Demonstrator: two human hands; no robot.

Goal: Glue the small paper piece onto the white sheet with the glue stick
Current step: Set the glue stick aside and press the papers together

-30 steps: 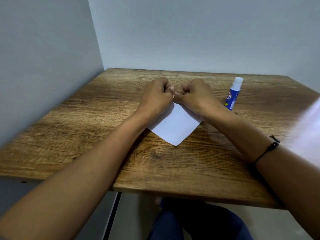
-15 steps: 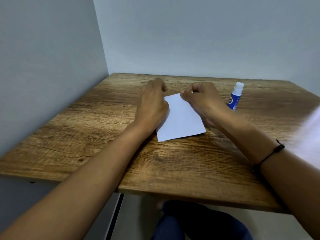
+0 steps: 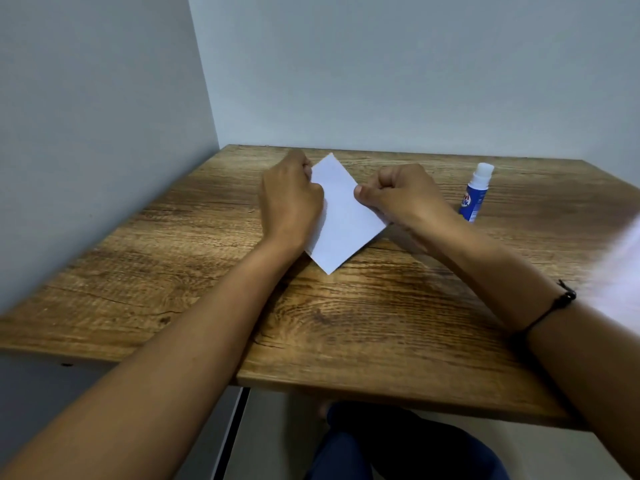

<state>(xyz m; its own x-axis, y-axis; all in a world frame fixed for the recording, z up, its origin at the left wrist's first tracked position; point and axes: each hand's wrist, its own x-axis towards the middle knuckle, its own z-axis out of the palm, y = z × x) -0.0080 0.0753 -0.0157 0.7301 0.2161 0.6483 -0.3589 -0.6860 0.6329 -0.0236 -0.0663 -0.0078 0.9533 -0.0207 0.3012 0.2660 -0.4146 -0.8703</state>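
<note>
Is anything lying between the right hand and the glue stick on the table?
Nothing visible does. The glue stick lies on the table just right of the right hand, with bare wood between them. That hand and the left hand are both on the white sheet.

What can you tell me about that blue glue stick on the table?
The glue stick is a small tube, plastic by the look of it, with a blue body, a partly readable printed label and a white cap. It lies on the wooden table, cap pointing away from the person, just beyond the right hand. Nothing but the table touches it; neither hand holds it.
</note>
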